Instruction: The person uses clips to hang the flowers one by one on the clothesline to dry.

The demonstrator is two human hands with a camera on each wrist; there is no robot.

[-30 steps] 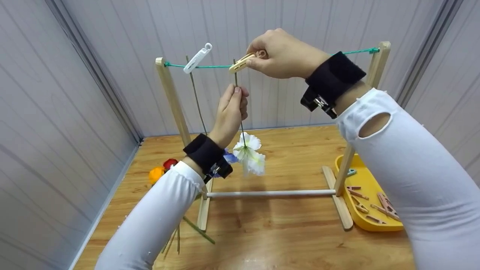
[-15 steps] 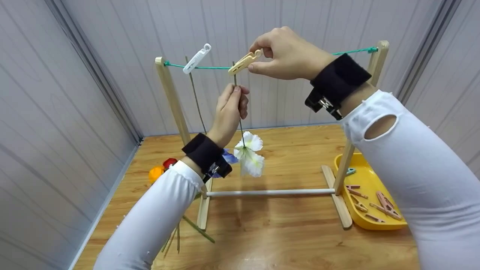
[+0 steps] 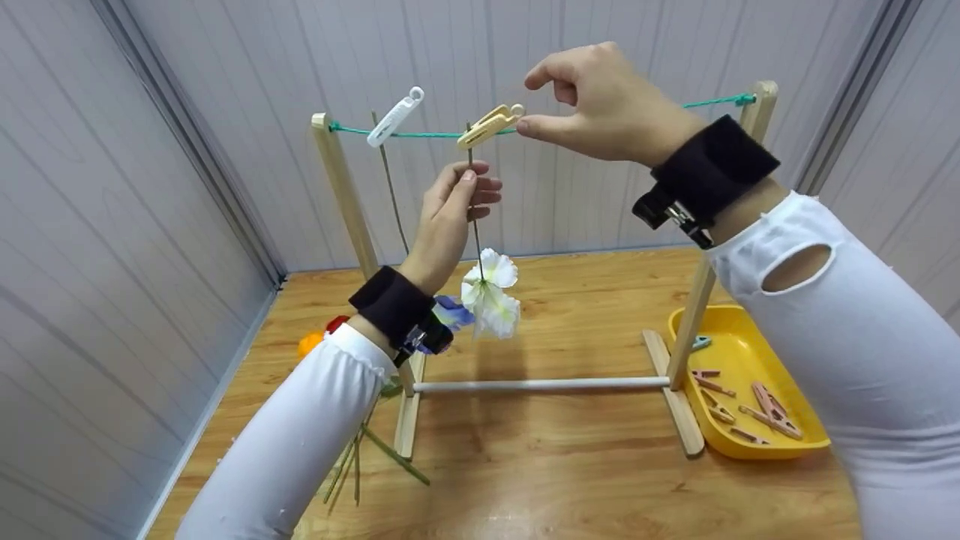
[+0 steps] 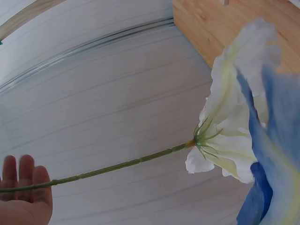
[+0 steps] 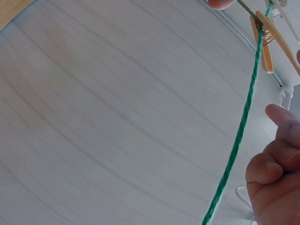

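Once pinched, clothespin now free.

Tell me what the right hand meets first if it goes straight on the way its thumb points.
Probably the beige clothespin on the green line: the right hand has its thumb tip just beside the pin's tail. Depth is unclear.

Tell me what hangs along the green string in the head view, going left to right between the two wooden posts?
Left post → white clothespin → beige clothespin gripping the white flower's stem → right hand → right post.

two pegs on line, one yellow tray
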